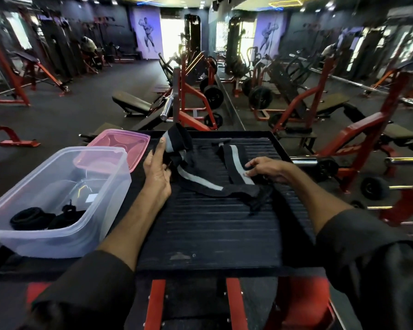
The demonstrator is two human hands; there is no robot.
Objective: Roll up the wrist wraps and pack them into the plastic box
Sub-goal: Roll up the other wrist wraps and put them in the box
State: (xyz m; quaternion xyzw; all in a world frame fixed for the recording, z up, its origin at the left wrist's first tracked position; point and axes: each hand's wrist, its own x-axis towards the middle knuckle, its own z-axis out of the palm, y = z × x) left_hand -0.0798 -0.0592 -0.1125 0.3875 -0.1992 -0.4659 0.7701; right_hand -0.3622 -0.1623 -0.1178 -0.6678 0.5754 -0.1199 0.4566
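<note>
A: Where are the hands?

B: Both reach out over the black ribbed worktop [212,234], forearms bare, dark sleeves pushed back near the elbows. The left hand [156,172] stands edge-on, thumb pointing up and away, fingers curled round the far end of the left wrist wrap [200,182]. That end is lifted off the worktop and folds over above the thumb.

A: And the rest of that wrap?

B: It runs down from the hand toward the near right and lies flat, black with a grey stripe along it. Its near end lies under the near end of the right wrist wrap [236,163].

A: The right hand?

B: The right hand [270,170] lies low, palm down, wrist bent inward, fingers stretched to the left. The fingertips touch the grey stripe at the near end of the right wrist wrap. Whether the thumb pinches the cloth, I cannot tell. That wrap lies flat on the worktop, running away toward the far edge.

A: Where is the box?

B: The clear plastic box [57,241] stands open at the left edge of the worktop, just beside the left forearm. Black rolled wraps [29,217] lie in its near left corner. A pink lid [129,141] lies right behind the box, on the far side.
</note>
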